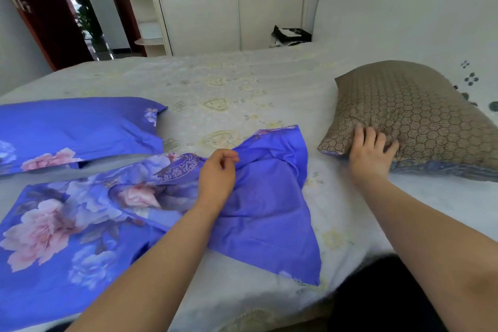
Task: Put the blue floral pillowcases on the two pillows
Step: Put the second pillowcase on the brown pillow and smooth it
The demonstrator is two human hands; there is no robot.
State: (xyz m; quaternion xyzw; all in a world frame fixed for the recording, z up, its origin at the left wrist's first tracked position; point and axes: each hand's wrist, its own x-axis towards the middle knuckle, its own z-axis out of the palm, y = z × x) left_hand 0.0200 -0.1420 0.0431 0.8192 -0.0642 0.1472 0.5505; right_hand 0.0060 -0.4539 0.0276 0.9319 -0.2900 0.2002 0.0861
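While I look across the pale patterned bed [242, 83] toward a white wardrobe [204, 16] and headboard [404, 8], my left hand [217, 175] pinches the empty blue floral pillowcase [264, 197] lying near me. My right hand [369, 148] grips the brown pillow's [420, 110] near corner. A covered pillow [75, 129] lies far left.
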